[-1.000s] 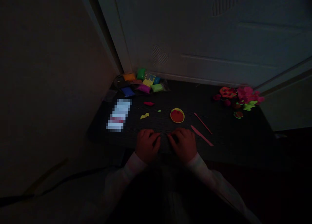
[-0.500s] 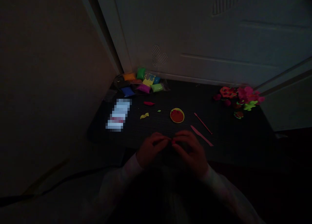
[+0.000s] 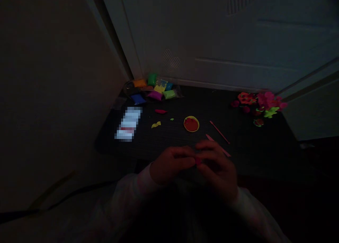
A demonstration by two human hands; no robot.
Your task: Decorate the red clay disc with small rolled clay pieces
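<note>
A small lump of pink-red modelling clay (image 3: 197,161) is pinched between the fingertips of my left hand (image 3: 173,164) and my right hand (image 3: 218,169), just over the table's near edge. Both hands are closed on it, and part of it is hidden by the fingers. Beyond them lies a round yellow-rimmed clay piece (image 3: 191,124) with a red middle. A pink plastic clay knife (image 3: 210,137) lies partly behind my right hand. A thin pink stick tool (image 3: 219,132) rests beside it.
On the dark table (image 3: 148,144) lie a yellow clay scrap (image 3: 156,125), a red clay piece (image 3: 160,111) and a green bit (image 3: 172,119). A bright blurred-out rectangle (image 3: 129,124) is at left, clay packets (image 3: 155,95) behind, and colourful clay shapes (image 3: 266,101) at far right.
Both hands have moved right and slightly nearer to me, with the pink-red clay between them. My right hand now covers part of the knife. The view has shifted slightly.
</note>
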